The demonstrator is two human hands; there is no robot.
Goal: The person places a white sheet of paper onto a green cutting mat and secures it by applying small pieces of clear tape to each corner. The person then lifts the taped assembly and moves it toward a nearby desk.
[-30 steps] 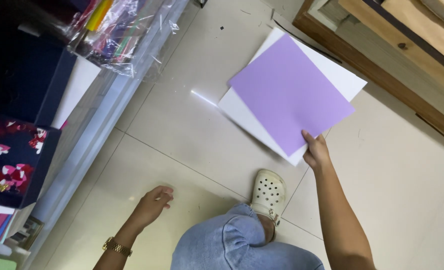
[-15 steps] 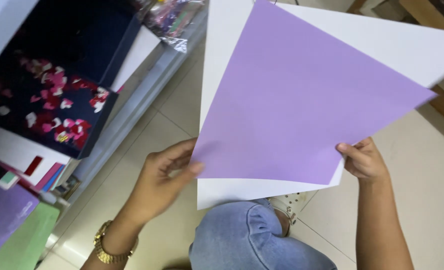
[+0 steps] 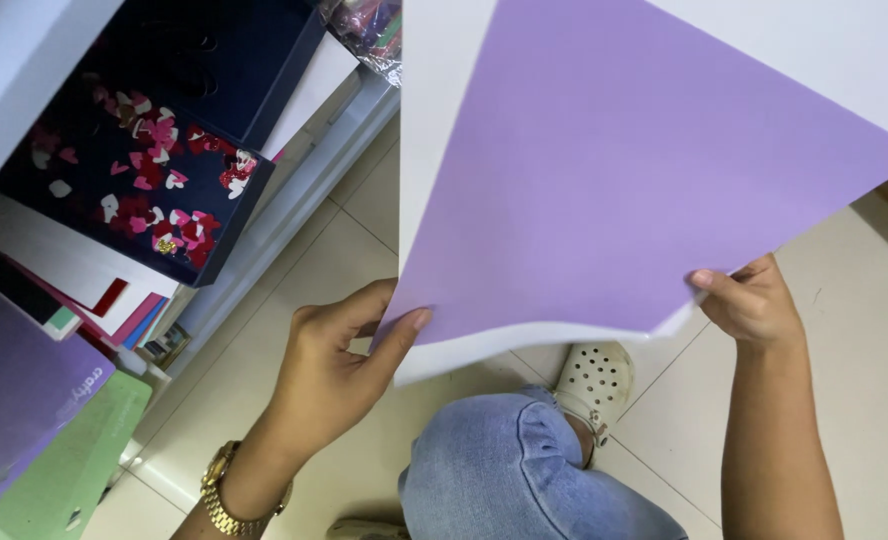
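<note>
Beside shelved navy heart-print box (image 3: 149, 185), both hands grip purple sheet (image 3: 634, 170).

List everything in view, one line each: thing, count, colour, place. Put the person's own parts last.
purple sheet: one, lilac, held up at centre, in front of the white sheet
white sheet: one, white, behind the purple sheet
dark box: one, navy with red and pink hearts, on the shelf at left
green board: one, green, lower left
floor tiles: several, cream, underneath
watch: one, gold, left wrist
shoe: one, white with holes, below the sheets
knee: one, blue denim, bottom centre
left hand: pinching the sheets' lower left edge
right hand: gripping the sheets' lower right edge
</note>
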